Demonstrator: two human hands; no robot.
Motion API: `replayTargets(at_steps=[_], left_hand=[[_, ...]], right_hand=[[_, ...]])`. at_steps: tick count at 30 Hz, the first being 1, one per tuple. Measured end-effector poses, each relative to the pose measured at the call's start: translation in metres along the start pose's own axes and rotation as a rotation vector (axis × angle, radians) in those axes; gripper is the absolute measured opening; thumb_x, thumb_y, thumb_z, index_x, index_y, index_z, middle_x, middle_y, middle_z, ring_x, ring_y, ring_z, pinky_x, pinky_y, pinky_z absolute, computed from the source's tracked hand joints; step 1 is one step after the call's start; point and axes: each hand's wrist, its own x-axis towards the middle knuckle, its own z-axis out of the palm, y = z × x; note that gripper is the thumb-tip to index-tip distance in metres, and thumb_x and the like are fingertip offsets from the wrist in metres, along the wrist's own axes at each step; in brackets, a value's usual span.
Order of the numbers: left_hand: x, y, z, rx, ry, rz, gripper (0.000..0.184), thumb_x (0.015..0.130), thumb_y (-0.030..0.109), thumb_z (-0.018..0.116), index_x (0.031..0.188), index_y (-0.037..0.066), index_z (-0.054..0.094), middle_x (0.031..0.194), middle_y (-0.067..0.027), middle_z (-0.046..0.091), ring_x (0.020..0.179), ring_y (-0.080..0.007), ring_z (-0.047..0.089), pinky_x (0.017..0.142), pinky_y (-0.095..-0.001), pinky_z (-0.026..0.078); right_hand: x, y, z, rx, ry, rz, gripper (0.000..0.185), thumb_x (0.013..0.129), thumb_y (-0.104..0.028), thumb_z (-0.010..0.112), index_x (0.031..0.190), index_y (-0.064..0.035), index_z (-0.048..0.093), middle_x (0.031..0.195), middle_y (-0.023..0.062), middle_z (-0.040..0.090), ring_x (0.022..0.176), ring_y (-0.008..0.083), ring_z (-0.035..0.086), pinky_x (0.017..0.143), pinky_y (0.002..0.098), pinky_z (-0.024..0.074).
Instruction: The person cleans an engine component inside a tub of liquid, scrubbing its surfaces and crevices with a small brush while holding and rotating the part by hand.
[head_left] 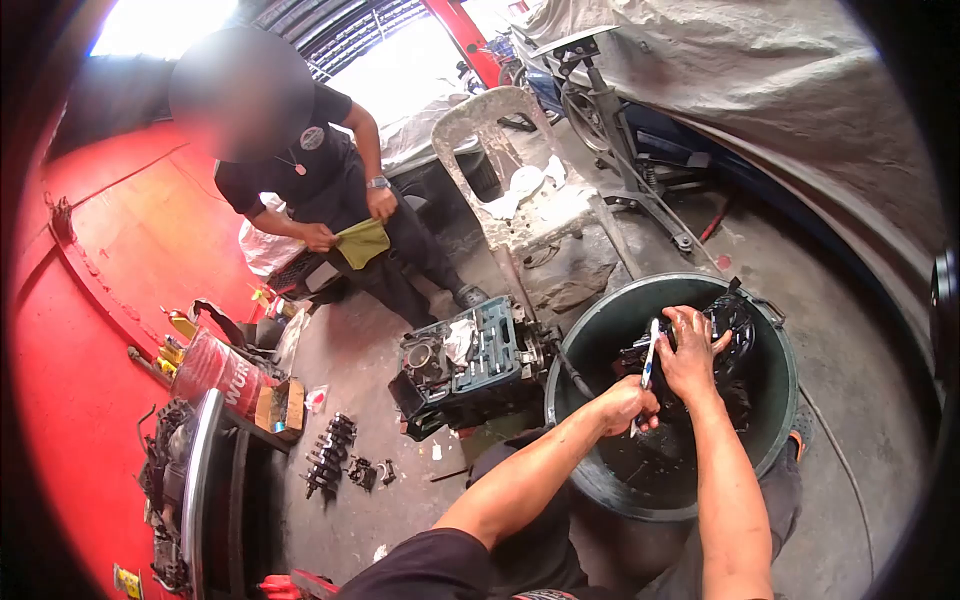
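My left hand (628,404) is closed around the handle of a white and blue toothbrush (651,352), its head pointing up. My right hand (688,354) grips a dark, wet, oily part (738,325) whose exact kind I cannot make out; much of it is behind the fingers. Both hands are over a large dark green tub (563,440). Murky dark liquid (640,470) lies in the bottom of the tub, and the part is held above it, near the far side.
An engine block with an open socket set case (492,345) stands left of the tub. A crankshaft (330,455) lies on the floor with small metal parts. Behind are a worn plastic chair (530,215) and a person (310,180) holding a yellow cloth (362,243).
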Motion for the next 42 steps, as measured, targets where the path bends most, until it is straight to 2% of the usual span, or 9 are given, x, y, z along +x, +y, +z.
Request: replayTargets(at_steps=[3,4,5,10,14,18,22,39,42], left_hand=[[-0.020,-0.007,-0.003,-0.040,-0.046,0.015,0.035,0.083,-0.005,0.058,0.116,0.000,0.051,0.107,-0.0171,0.064,0.062,-0.0220,0.065,0.050,-0.0343,0.050],[-0.039,0.002,0.003,-0.078,0.019,-0.023,0.068,0.082,-0.006,0.056,0.146,0.000,0.036,0.151,-0.0213,0.042,0.063,-0.0216,0.066,0.050,-0.0332,0.051],[-0.040,-0.003,-0.010,-0.172,-0.105,-0.014,0.085,0.082,-0.005,0.055,0.158,0.002,0.017,0.165,-0.0220,0.013,0.064,-0.0223,0.066,0.050,-0.0329,0.050],[-0.052,-0.001,0.005,-0.199,-0.019,0.039,0.064,0.084,-0.003,0.055,0.145,0.001,0.036,0.150,-0.0226,0.042,0.066,-0.0235,0.066,0.050,-0.0336,0.050],[-0.029,-0.002,0.003,-0.170,-0.117,0.038,0.027,0.085,-0.005,0.055,0.095,0.013,0.038,0.083,-0.0053,0.051,0.071,-0.0277,0.072,0.048,-0.0351,0.053],[-0.018,-0.003,0.015,0.053,-0.079,0.046,0.061,0.080,-0.005,0.050,0.139,-0.002,0.037,0.085,-0.0150,0.061,0.073,-0.0301,0.073,0.049,-0.0359,0.056],[-0.025,-0.002,0.016,0.216,-0.064,0.084,0.074,0.079,-0.007,0.046,0.150,0.002,0.032,0.072,-0.0136,0.063,0.064,-0.0243,0.070,0.050,-0.0343,0.057],[-0.034,0.008,0.011,1.005,0.074,0.204,0.070,0.078,-0.006,0.049,0.147,-0.004,0.041,0.078,-0.0184,0.070,0.063,-0.0258,0.071,0.062,-0.0399,0.058],[-0.041,-0.001,-0.008,1.152,0.066,0.417,0.070,0.073,-0.006,0.048,0.143,-0.004,0.048,0.126,-0.0272,0.063,0.106,-0.0343,0.069,0.092,-0.0402,0.054]], right_hand=[[-0.001,0.001,-0.005,0.003,-0.008,0.014,0.041,0.089,-0.028,0.071,0.128,-0.0209,0.061,0.134,-0.0001,0.052,0.136,0.0243,0.042,0.112,0.0756,0.0030],[-0.001,0.000,-0.008,0.000,-0.013,0.008,0.040,0.090,-0.028,0.070,0.128,-0.0207,0.061,0.134,-0.0001,0.052,0.136,0.0243,0.041,0.112,0.0757,0.0030],[-0.001,-0.001,-0.008,0.002,-0.018,0.004,0.039,0.090,-0.029,0.069,0.128,-0.0205,0.061,0.134,0.0000,0.052,0.136,0.0243,0.041,0.112,0.0758,0.0031],[0.000,-0.005,-0.003,0.009,-0.006,0.026,0.038,0.091,-0.029,0.069,0.128,-0.0215,0.061,0.135,0.0002,0.051,0.136,0.0245,0.041,0.112,0.0754,0.0029],[0.000,0.001,0.001,-0.037,0.005,0.016,0.039,0.090,-0.029,0.070,0.127,-0.0219,0.061,0.136,0.0001,0.051,0.137,0.0246,0.041,0.113,0.0747,0.0025],[0.001,0.002,0.004,-0.051,0.046,-0.032,0.039,0.088,-0.026,0.072,0.125,-0.0220,0.062,0.134,0.0027,0.055,0.134,0.0268,0.046,0.111,0.0757,0.0073],[0.000,0.010,0.009,-0.063,0.114,-0.125,0.042,0.087,-0.018,0.071,0.127,-0.0203,0.058,0.129,0.0026,0.058,0.128,0.0282,0.050,0.110,0.0707,0.0129],[0.001,0.002,-0.004,-0.030,0.015,-0.056,0.039,0.091,-0.025,0.067,0.129,-0.0206,0.059,0.133,0.0029,0.055,0.131,0.0275,0.047,0.111,0.0710,0.0099],[0.002,0.010,0.004,-0.048,0.023,-0.076,0.041,0.090,-0.026,0.068,0.129,-0.0218,0.058,0.134,0.0029,0.055,0.131,0.0274,0.047,0.110,0.0718,0.0118]])
